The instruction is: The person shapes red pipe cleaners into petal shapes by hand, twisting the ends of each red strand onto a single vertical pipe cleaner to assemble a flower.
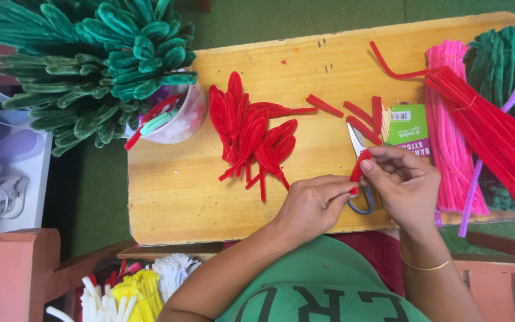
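My left hand and my right hand meet over the near edge of a wooden board. Together they pinch a short red pipe cleaner piece, bent into a narrow loop. Left fingertips hold its lower end, right fingers its upper part. Scissors lie on the board just behind my hands, their blue handle partly hidden. A pile of finished red pipe cleaner petals lies mid-board, to the left of my hands. Several short red cut pieces lie beyond the scissors.
A large green pipe cleaner foliage bunch stands at far left beside a clear cup. Bundles of pink, red and green pipe cleaners lie at right, with a green packet. White and yellow pipe cleaners sit below the board.
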